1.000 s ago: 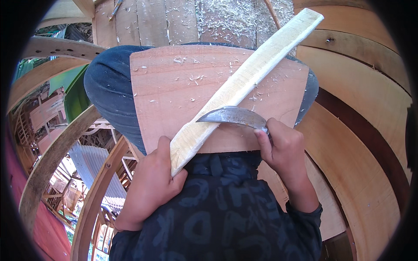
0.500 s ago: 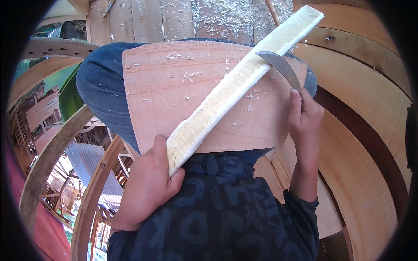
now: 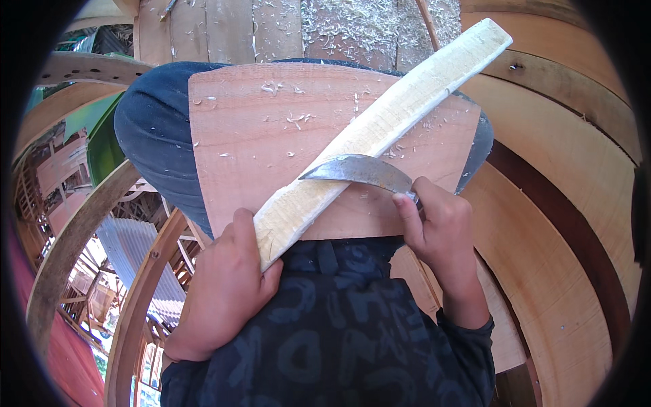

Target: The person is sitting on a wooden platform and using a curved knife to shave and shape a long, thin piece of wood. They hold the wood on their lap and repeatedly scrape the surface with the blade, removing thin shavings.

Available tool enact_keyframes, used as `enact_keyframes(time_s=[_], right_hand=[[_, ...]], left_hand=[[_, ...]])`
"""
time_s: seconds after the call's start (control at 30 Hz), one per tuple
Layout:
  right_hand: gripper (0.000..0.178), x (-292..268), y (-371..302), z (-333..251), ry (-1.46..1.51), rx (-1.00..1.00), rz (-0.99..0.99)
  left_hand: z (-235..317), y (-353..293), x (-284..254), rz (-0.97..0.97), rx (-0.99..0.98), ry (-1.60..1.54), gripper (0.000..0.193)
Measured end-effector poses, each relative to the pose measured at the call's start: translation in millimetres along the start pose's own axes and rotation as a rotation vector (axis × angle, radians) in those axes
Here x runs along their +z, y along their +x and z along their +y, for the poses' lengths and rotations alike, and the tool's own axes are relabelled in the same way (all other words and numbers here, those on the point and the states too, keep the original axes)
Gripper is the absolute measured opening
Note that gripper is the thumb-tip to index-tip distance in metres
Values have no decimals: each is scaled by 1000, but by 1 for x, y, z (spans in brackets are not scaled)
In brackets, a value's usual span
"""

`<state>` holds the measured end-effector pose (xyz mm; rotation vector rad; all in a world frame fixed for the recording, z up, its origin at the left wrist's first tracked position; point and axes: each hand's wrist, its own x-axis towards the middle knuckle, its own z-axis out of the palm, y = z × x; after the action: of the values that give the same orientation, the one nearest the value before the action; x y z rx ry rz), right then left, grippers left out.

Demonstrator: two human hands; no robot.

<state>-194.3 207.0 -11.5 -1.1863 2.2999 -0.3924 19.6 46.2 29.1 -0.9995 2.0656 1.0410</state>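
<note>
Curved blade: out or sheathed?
Out: the curved blade is bare metal from the right hand to its tip, across the pale wood strip. Edge contact: cannot tell.

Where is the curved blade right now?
In the head view, just right of centre, the curved blade lies across the pale wooden strip, its handle end in the right hand.

A person with bare hands point(image 3: 230, 278) wears a black fabric shirt point(image 3: 332, 349) patterned with large, muted blue-grey lettering, creased dark sleeves point(image 3: 472, 342), and dark blue cloth trousers point(image 3: 157, 139) dotted with pale flecks.
</note>
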Motion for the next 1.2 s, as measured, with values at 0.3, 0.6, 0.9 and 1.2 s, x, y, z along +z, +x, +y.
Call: enact_keyframes(time_s=[0.3, 0.6, 0.9, 1.2], right_hand=[[36, -21, 18, 37, -202, 153, 105], [34, -4, -4, 5, -98, -24, -38], [35, -13, 11, 44, -141, 189, 160], [35, 9, -6, 4, -87, -77, -2]], left_hand=[[-5, -4, 7, 70, 30, 35, 47], [-11, -2, 10, 69, 36, 33, 49], [-11, -3, 9, 58, 48, 52, 50], [-10, -3, 7, 39, 52, 64, 49]])
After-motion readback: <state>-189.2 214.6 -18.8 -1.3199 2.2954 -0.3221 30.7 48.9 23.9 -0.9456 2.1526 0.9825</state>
